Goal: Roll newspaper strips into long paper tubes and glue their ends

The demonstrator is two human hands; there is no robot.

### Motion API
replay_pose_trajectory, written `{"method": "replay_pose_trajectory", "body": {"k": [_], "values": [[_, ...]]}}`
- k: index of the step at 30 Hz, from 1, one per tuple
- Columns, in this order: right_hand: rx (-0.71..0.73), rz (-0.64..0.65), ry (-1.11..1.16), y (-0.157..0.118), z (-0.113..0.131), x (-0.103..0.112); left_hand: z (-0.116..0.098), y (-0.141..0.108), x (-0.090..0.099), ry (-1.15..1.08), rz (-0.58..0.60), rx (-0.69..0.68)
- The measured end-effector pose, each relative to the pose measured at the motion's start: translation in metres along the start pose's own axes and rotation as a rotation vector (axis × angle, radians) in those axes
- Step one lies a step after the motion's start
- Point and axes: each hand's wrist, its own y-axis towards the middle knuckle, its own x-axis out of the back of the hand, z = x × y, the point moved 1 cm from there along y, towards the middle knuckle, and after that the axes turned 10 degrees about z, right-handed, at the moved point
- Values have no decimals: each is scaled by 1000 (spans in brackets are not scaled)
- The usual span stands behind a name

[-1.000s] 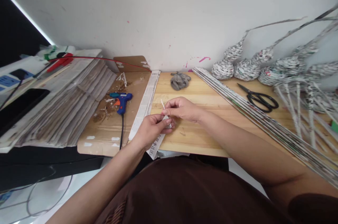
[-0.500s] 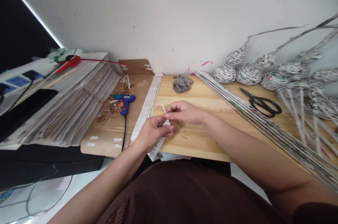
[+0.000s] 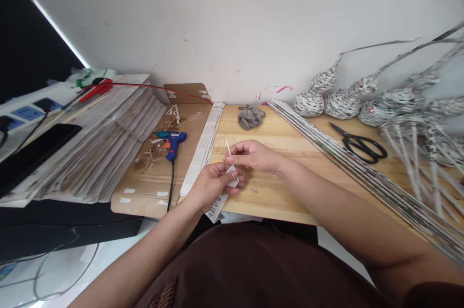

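Observation:
Above the front of the wooden table, my two hands meet. Between the thumb and fingers of my right hand (image 3: 253,155) is a thin white stick (image 3: 227,146), its upper end poking up past the fingertips. A newspaper strip (image 3: 233,182) is pinched in my left hand (image 3: 212,183), just below the right fingertips; its printed tail (image 3: 216,207) hangs down at the table's front edge. Where the stick meets the paper is hidden by my fingers. To the left of my hands lies a stack of cut newspaper strips (image 3: 203,146).
On a cardboard sheet (image 3: 145,197) at left lies a blue glue gun (image 3: 175,142), beside piled newspaper (image 3: 119,139) bearing a black phone (image 3: 47,151). A grey cloth (image 3: 251,117) lies behind my hands. Rightward are paper tubes (image 3: 322,143), black scissors (image 3: 358,146) and woven paper gourds (image 3: 342,104).
The fingers of my left hand have shifted and spread a little, showing more of the paper in them. The stick in my right hand has moved slightly to the right.

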Motion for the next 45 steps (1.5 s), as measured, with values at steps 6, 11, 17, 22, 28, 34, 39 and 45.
{"method": "replay_pose_trajectory", "body": {"k": [6, 11, 17, 22, 28, 34, 39, 45], "values": [[-5, 8, 5, 0, -2, 2, 4, 0, 1, 1, -42, 1], [-16, -46, 30, 2, -4, -5, 6, 1, 0, 42, -51, -1], [-10, -168, 12, 2, -5, -4, 2, 0, -2, 62, -39, -3], [-59, 90, 41, -2, 1, 1, 2, 0, -3, 45, -43, 8], [-52, -39, 52, 0, -1, -3, 2, 0, -4, 39, -51, 7], [-35, -63, 19, 1, -4, -7, 4, -1, -5, 2, -31, 16], [-42, -106, 4, 1, -4, -7, 2, -1, -5, 19, 11, -12], [-98, 72, 62, -2, 2, -4, -3, -2, -4, 1, 24, -9]]}}
